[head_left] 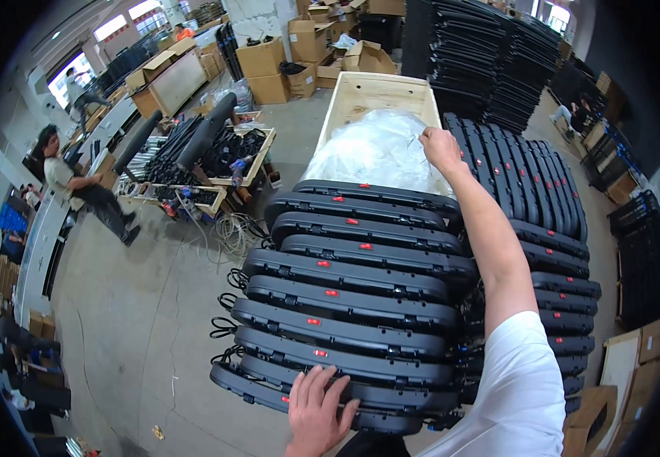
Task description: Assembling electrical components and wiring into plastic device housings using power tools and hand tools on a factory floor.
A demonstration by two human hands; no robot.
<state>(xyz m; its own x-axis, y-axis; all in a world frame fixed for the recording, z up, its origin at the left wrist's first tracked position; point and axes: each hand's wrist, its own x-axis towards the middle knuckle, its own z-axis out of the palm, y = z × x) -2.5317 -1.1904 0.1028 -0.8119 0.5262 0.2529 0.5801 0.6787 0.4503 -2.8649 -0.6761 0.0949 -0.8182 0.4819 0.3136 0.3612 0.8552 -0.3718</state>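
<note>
Factory workshop with cartons [261,59], black stacks [463,65].

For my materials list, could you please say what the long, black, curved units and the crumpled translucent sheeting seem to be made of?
The black units look satin: moulded plastic or perhaps coated metal, judging by soft sheen and rounded edges. The translucent sheeting is probably thin, glossy plastic film, given bright highlights and creases.

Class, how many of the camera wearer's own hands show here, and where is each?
2: the left hand over the nearest black units, the right hand at the right edge of the clear plastic. Neither is hidden.
</note>
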